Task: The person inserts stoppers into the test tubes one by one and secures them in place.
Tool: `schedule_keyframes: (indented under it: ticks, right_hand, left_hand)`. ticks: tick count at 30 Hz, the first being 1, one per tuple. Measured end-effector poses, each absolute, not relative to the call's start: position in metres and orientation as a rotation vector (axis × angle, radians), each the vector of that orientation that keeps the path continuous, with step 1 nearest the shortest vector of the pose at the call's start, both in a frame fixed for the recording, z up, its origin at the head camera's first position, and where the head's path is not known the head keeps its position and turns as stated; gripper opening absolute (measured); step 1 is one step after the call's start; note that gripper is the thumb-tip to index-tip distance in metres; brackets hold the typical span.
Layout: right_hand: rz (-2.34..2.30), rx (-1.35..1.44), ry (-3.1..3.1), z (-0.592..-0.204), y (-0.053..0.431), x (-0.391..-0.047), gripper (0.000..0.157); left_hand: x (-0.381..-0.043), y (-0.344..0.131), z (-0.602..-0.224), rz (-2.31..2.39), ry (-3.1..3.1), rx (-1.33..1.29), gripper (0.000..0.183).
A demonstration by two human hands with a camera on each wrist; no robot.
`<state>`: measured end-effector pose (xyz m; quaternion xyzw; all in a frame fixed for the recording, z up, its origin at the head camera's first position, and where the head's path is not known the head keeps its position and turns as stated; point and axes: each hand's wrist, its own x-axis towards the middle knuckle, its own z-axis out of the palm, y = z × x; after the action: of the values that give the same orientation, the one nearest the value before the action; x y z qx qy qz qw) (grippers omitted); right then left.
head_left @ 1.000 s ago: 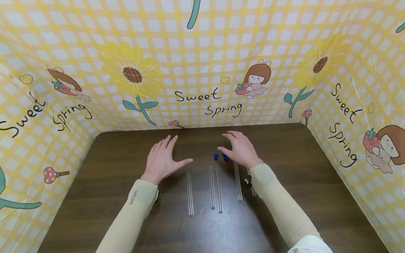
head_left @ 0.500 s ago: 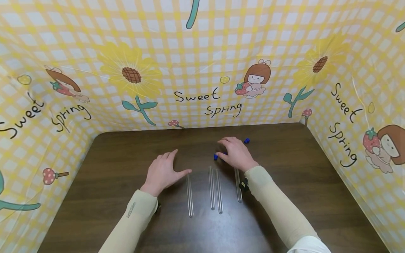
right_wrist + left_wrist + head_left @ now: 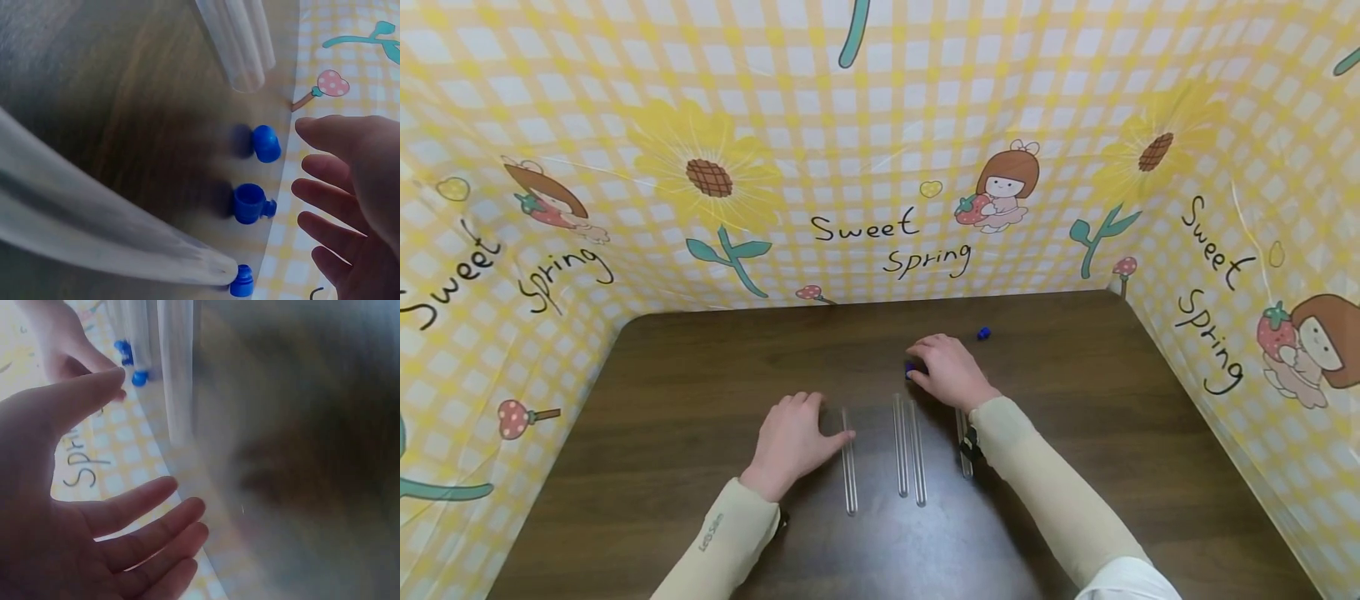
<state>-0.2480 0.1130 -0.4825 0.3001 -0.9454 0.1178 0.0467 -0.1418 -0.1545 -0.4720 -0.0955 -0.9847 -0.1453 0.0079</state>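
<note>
Several clear test tubes lie on the table, rounded ends towards me. My left hand (image 3: 793, 442) hovers over the far end of the leftmost test tube (image 3: 850, 483), its fingers spread and thumb apart in the left wrist view. A pair of test tubes (image 3: 910, 458) lies in the middle. My right hand (image 3: 951, 372) is beside a blue cap (image 3: 909, 369), fingers loosely bent and holding nothing. In the right wrist view, a blue cap (image 3: 267, 144), a blue cap with its hollow showing (image 3: 247, 205) and a third blue cap (image 3: 242, 282) lie near these fingers.
One blue cap (image 3: 983, 333) sits farther back, right of my right hand. Another test tube (image 3: 964, 458) is partly hidden under my right wrist. Yellow checked cloth (image 3: 865, 183) rises behind and beside the dark wooden table (image 3: 1045, 367).
My left hand has come back towards me, over the leftmost test tube. My right hand has shifted left and nearer, beside the left blue cap, uncovering the far cap.
</note>
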Motion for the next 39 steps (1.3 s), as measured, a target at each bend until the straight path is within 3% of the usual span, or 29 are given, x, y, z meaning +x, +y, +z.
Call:
schedule_keyframes:
  ticks: [10, 26, 39]
  right_hand:
    - [0.315, 0.967, -2.894, -0.486, 0.106, -0.251, 0.029]
    - [0.269, 0.985, -2.891, -0.485, 0.100, -0.259, 0.018]
    - [0.336, 0.938, -2.915, -0.488, 0.096, -0.261, 0.018]
  left_hand:
    - [-0.129, -0.142, -0.478, -0.509, -3.125, -0.257, 0.045]
    - [-0.126, -0.140, -0.479, -0.586, -3.196, -0.183, 0.049]
    - [-0.133, -0.146, -0.470, -0.670, -3.138, -0.155, 0.034]
